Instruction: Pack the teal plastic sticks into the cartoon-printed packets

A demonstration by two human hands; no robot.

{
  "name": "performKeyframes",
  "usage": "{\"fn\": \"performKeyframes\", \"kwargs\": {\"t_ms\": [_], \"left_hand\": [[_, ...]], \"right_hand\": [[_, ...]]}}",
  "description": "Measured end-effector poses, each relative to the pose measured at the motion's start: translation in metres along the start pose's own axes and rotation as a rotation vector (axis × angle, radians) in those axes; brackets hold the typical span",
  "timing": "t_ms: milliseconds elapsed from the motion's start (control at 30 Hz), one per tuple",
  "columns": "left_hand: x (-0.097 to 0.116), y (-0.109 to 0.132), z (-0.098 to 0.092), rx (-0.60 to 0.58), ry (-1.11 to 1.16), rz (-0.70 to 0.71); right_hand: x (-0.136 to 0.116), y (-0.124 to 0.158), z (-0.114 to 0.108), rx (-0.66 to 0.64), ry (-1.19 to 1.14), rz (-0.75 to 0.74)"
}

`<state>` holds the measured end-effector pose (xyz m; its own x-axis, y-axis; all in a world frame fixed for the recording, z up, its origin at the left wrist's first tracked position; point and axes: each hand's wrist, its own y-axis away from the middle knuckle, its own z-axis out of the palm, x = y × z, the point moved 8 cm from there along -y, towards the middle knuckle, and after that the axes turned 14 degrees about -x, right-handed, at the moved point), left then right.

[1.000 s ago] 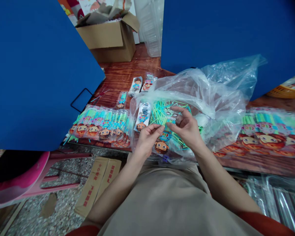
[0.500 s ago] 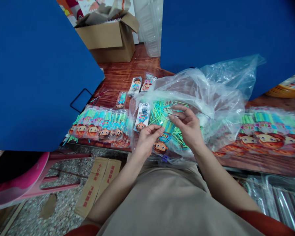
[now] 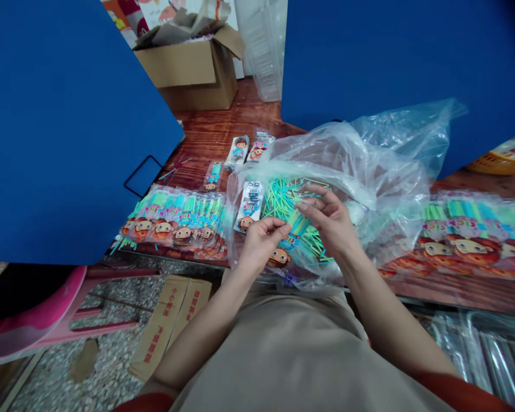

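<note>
My left hand (image 3: 261, 243) is closed, its thumb and forefinger pinching the left edge of a clear printed packet (image 3: 280, 257) of green and blue sticks. A cartoon face shows at the packet's lower end. At its upper end, my right hand (image 3: 332, 223) has thumb and fingers drawn together; the exact contact is partly hidden. Beneath both hands, loose green and blue plastic sticks (image 3: 278, 197) lie in a large clear plastic bag (image 3: 326, 146). A stack of flat printed packets (image 3: 248, 209) rests to the left of the loose sticks.
Filled packets (image 3: 180, 220) lie in an overlapping row at left, more filled packets (image 3: 467, 229) at right. Small packet stacks (image 3: 237, 151) sit behind. Blue panels (image 3: 68, 126) flank the wooden table (image 3: 214, 123); an open cardboard box (image 3: 184, 68) stands at the back. A pink stool (image 3: 68, 303) is lower left.
The packet tilts slightly more to the right at its upper end, between my hands. Both hands stay almost in place; the whole view has shifted a little.
</note>
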<state>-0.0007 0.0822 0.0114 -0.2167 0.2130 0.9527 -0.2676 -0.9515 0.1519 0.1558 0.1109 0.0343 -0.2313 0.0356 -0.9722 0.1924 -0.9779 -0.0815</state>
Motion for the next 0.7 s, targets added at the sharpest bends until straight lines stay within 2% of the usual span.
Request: {"fn": "performKeyframes", "kwargs": {"t_ms": [233, 367, 533, 633, 700], "left_hand": [[-0.002, -0.003, -0.001, -0.035, -0.051, 0.025], [-0.002, -0.006, -0.003, -0.041, -0.06, 0.037], [0.013, -0.014, -0.001, -0.092, -0.117, 0.053], [0.038, -0.034, -0.017, -0.105, -0.122, 0.084], [0.062, -0.057, -0.047, -0.022, -0.122, 0.114]], "right_hand": [[0.011, 0.0, 0.004, -0.052, -0.121, 0.09], [0.013, 0.001, 0.002, -0.034, -0.123, 0.104], [0.015, -0.002, 0.001, -0.016, -0.12, 0.105], [0.011, -0.004, -0.003, 0.013, -0.208, 0.071], [0.012, -0.004, -0.009, 0.033, -0.245, 0.069]]}}
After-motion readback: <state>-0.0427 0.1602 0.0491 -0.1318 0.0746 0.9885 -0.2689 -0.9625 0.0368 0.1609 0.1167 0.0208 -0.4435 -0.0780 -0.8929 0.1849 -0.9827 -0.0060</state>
